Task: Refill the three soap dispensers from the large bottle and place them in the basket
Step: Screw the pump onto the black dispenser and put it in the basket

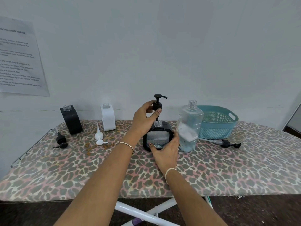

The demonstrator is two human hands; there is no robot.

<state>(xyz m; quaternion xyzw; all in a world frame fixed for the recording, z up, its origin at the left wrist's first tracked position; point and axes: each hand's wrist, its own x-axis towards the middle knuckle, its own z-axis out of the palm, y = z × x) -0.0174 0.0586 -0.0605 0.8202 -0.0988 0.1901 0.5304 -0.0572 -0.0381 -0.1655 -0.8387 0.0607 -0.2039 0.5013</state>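
The left hand (pixel 145 118) pinched a black pump (pixel 157 104) just above the open neck of the dispenser (pixel 157 137), which stood on the desk (pixel 81 168). The right hand (pixel 166 152) gripped its lower front, beside the large bottle (pixel 189 126) and basket (pixel 218 124)

The left hand (pixel 143 118) holds a black pump (pixel 157 103) just above the open neck of a black-framed dispenser (pixel 158 136), which the right hand (pixel 166 152) steadies on the leopard-print board (pixel 228 168). Just right stands the large bottle (pixel 189 126), uncapped, before a teal basket (pixel 218 126). Far left stand a black dispenser (pixel 71 119) and a white dispenser (pixel 108 117), both open.
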